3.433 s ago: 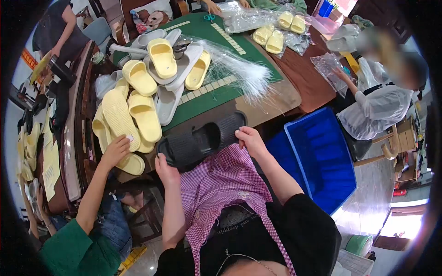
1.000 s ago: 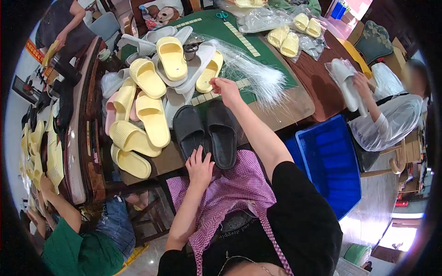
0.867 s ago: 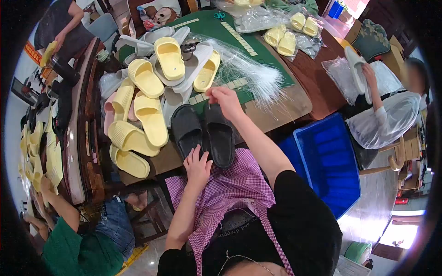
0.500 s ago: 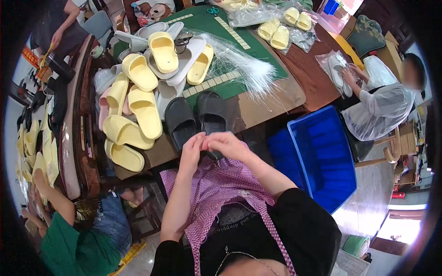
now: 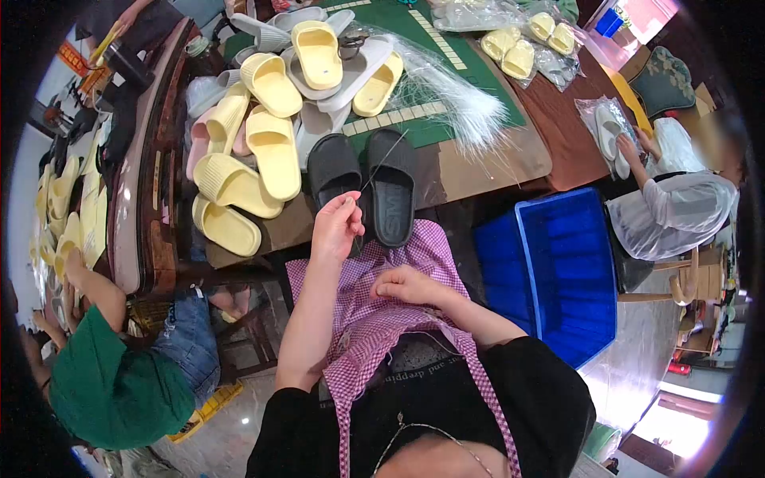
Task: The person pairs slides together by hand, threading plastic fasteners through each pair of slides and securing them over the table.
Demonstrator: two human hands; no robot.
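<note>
A pair of black slippers lies side by side at the table's front edge: the left slipper point(image 5: 333, 163) and the right slipper point(image 5: 390, 191), toes pointing away from me. My left hand point(image 5: 339, 227) is raised in front of the left one, finger and thumb pinching a thin strand point(image 5: 384, 161) that slants up across the right slipper. Lower down, my right hand point(image 5: 408, 285) rests close to the checked apron point(image 5: 430, 247), fingers curled together; whether anything is in them is hidden. A bundle of clear thin strands point(image 5: 470, 99) lies on the table beyond the slippers.
Yellow slippers point(image 5: 275, 151) and grey ones are heaped left of the black pair. A blue bin point(image 5: 570, 271) stands right of me. At the right a person point(image 5: 669, 211) handles a bagged slipper pair point(image 5: 610, 131); another in green point(image 5: 119, 390) sits at left.
My hands, earlier together over the black slippers' heels, have parted. The left holds up the strand; the right has dropped towards my lap. The right slipper's heel is now uncovered.
</note>
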